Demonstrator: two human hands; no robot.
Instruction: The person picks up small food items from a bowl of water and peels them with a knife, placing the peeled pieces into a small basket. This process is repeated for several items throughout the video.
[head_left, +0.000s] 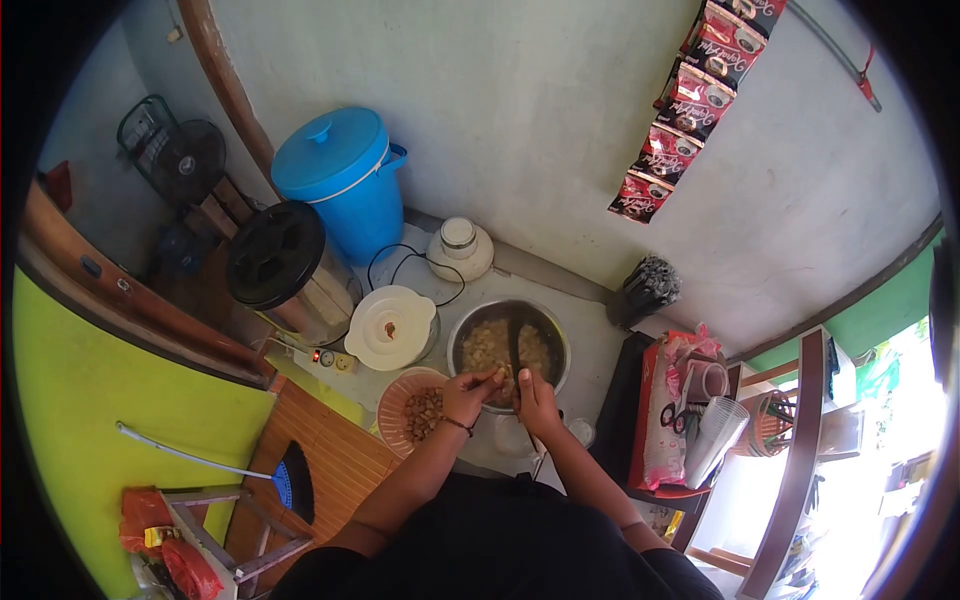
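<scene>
My right hand (538, 402) is closed around the handle of a knife (515, 348); its dark blade points away from me over a metal bowl (567, 345). Close beside it, my left hand (474, 395) is closed in a pinch over the near rim of the bowl, fingertips near the knife. A small pale piece seems to be between those fingertips, too small to name. Pale chunks (488, 345) fill the bowl, apparently in liquid. Left of the bowl, a pink plastic basket (392, 392) holds small brown pieces (423, 410), close to my left wrist.
Behind the basket stands a container with a white lid (378, 345). Further back are a blue lidded bucket (350, 215), a metal container with a black lid (290, 265) and a cabled white appliance (461, 248). A red box (655, 440) with cups stands right; a power strip (325, 357) lies left.
</scene>
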